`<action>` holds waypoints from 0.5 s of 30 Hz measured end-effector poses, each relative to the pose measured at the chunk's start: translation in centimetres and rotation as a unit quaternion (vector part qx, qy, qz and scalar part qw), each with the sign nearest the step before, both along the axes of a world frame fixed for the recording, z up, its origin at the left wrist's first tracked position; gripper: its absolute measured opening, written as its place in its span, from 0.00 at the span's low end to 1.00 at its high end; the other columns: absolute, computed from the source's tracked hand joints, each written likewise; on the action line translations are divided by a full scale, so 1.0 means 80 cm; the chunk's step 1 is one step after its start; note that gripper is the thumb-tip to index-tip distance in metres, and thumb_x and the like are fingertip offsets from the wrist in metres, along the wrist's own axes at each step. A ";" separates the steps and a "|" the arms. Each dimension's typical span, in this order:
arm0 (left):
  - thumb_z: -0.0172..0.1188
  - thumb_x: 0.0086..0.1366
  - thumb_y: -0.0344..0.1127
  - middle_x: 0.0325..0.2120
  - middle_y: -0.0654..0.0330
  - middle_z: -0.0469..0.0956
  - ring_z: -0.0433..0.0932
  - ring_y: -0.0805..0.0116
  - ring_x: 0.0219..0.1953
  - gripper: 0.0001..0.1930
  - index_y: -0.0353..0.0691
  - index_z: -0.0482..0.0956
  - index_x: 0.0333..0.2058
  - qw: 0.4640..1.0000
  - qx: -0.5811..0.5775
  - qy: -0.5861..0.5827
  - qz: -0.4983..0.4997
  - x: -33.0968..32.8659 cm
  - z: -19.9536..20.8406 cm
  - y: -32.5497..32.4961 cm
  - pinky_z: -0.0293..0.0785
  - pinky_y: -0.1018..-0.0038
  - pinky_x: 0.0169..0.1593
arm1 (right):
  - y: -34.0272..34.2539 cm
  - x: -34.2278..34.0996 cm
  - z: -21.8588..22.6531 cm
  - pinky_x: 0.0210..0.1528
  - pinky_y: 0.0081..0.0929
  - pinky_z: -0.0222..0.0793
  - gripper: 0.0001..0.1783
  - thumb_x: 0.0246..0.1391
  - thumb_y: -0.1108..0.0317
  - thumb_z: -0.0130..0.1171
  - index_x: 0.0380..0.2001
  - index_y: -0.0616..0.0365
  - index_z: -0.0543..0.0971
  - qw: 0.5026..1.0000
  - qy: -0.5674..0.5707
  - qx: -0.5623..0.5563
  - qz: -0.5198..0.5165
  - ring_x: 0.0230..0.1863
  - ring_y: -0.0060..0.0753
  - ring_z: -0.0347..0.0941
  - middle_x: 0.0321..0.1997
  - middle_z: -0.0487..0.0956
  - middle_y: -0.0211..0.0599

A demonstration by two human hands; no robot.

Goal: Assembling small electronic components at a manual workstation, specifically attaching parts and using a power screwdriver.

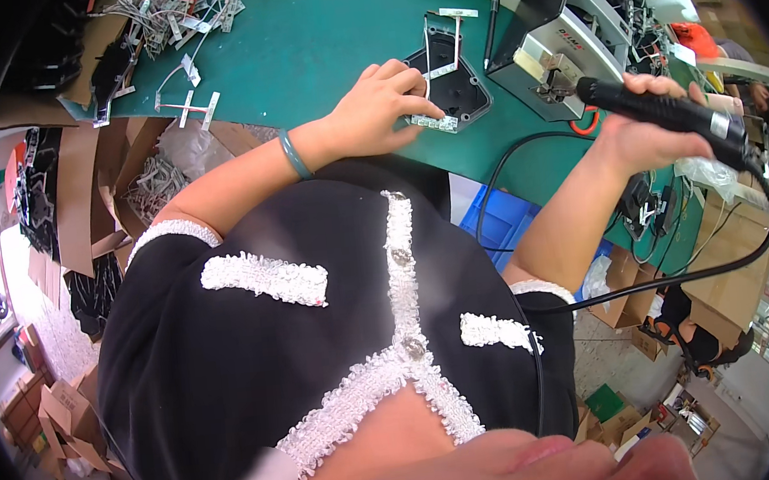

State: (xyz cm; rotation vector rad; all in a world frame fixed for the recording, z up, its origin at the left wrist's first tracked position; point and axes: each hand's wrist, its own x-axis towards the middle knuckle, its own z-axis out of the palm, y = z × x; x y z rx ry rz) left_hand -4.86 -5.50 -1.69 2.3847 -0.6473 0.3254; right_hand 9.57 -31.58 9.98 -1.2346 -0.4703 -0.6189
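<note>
My right hand [654,130] is wrapped round a black corded electric screwdriver [657,111]. The screwdriver's tip end is at the front of a screw feeder [560,46], a dark box with a light front panel. My left hand [382,108] rests at the near left edge of a black plastic housing [473,97] on the table, fingers curled over it. Its index finger reaches down to a short white LED strip [435,123] at the housing's near edge. More white strips joined by wires [457,40] lie across the housing's far part.
A green table [311,27] carries a heap of wired LED strips [173,16] at the far left. A black pen-like tool [492,29] lies beside the feeder. The screwdriver's cable [725,270] loops down at right. A blue crate [501,216] stands below the table edge.
</note>
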 end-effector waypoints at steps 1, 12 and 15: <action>0.68 0.52 0.35 0.35 0.67 0.70 0.69 0.63 0.44 0.15 0.56 0.84 0.41 1.000 0.000 -0.001 -0.001 0.001 -0.002 0.000 0.65 0.65 0.50 | -0.002 0.012 0.005 0.25 0.37 0.75 0.53 0.44 0.15 0.34 0.49 0.57 0.66 1.000 0.009 0.003 -0.010 0.19 0.37 0.72 0.22 0.75 0.40; 0.70 0.50 0.33 0.36 0.64 0.74 0.71 0.61 0.44 0.27 0.49 0.76 0.51 0.997 -0.065 0.001 0.036 0.003 -0.010 0.001 0.68 0.65 0.51 | 0.027 0.001 0.003 0.29 0.38 0.74 0.53 0.42 0.16 0.41 0.47 0.59 0.69 0.994 0.060 -0.086 0.034 0.23 0.35 0.72 0.24 0.74 0.38; 0.71 0.47 0.31 0.36 0.63 0.76 0.72 0.60 0.44 0.31 0.45 0.73 0.53 0.996 -0.091 0.005 0.006 0.012 -0.011 0.007 0.69 0.65 0.51 | 0.025 -0.024 -0.007 0.28 0.37 0.73 0.53 0.41 0.15 0.43 0.47 0.57 0.70 0.991 0.098 -0.071 0.061 0.23 0.35 0.71 0.24 0.74 0.38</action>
